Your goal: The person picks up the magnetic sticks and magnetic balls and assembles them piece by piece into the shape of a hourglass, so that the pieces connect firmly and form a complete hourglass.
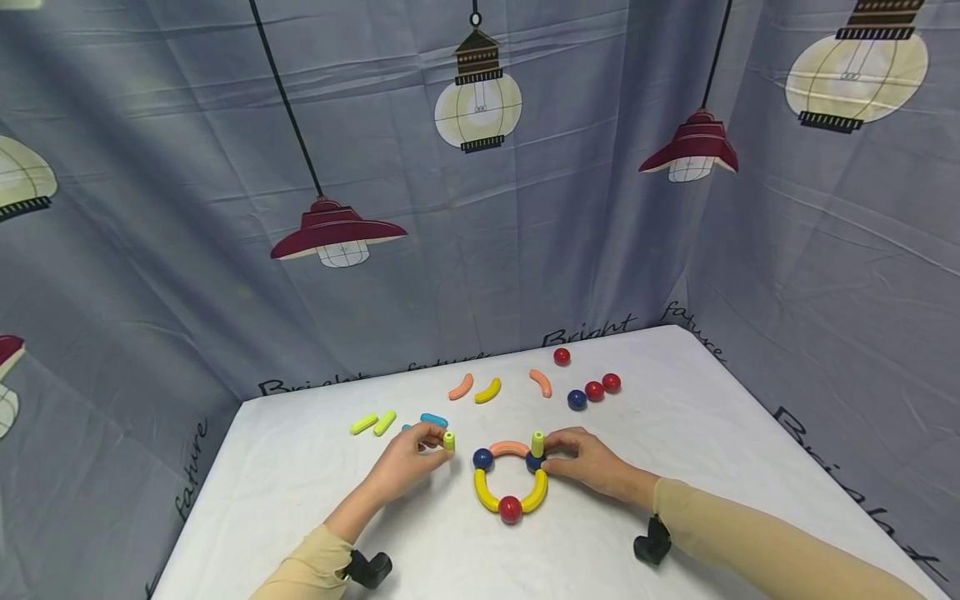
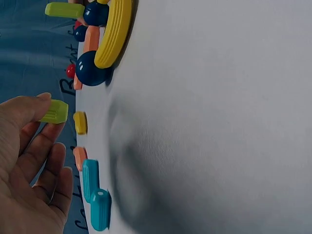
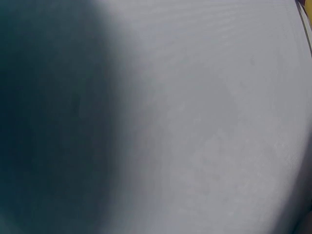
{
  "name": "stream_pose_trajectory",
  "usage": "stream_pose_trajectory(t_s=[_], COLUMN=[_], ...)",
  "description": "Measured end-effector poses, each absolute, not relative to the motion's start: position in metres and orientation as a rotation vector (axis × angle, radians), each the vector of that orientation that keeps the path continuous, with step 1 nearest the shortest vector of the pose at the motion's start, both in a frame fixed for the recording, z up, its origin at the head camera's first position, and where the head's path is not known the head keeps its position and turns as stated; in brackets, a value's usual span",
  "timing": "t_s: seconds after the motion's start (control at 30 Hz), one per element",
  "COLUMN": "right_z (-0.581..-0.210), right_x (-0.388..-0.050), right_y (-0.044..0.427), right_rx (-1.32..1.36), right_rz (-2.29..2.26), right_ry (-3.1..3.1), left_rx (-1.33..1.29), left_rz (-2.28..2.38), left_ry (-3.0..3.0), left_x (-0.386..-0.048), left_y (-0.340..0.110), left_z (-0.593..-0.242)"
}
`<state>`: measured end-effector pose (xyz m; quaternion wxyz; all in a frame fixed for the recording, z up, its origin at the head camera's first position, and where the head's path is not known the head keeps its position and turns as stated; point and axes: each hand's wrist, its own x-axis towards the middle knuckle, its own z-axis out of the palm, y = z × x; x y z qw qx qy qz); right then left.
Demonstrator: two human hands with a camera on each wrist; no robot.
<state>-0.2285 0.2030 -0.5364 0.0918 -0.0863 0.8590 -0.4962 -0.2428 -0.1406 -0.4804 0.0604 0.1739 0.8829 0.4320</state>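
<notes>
My left hand [image 1: 411, 460] pinches a short lime-green rod [image 2: 54, 112] between thumb and fingers, held above the table. To its right lies a ring of building pieces: an orange curved bar [image 1: 509, 448], two yellow curved bars [image 1: 484, 492], a red ball [image 1: 510, 510] at the near side and a blue ball [image 1: 483, 459] at the left. My right hand [image 1: 592, 462] grips the ring's other blue ball [image 1: 533, 462] from the right. On that ball another lime-green rod [image 1: 537, 444] stands upright. The right wrist view shows mostly blurred table surface.
Left of the ring lie two lime-green rods [image 1: 364, 424] and blue rods [image 1: 433, 420], partly behind my left hand. Farther back are loose orange and yellow curved bars [image 1: 487, 391]. Red balls [image 1: 611, 383] and a blue ball [image 1: 577, 400] sit at the back right of the white table [image 1: 300, 467].
</notes>
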Motion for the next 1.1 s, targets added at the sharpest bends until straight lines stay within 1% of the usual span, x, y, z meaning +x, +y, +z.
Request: stream_pose_trajectory(t_s=[0.57, 1.1], right_z=[-0.537, -0.536], right_x=[-0.23, -0.229], right_y=[0.204, 0.204], right_rx=[-0.284, -0.28], right_rz=[-1.482, -1.493], right_ry=[2.552, 2.545], left_rx=[0.551, 0.551], left_rz=[1.372, 1.366], left_ry=[2.584, 2.561], left_x=[-0.244, -0.244], left_y=[-0.108, -0.101], left_z=[-0.485, -0.487])
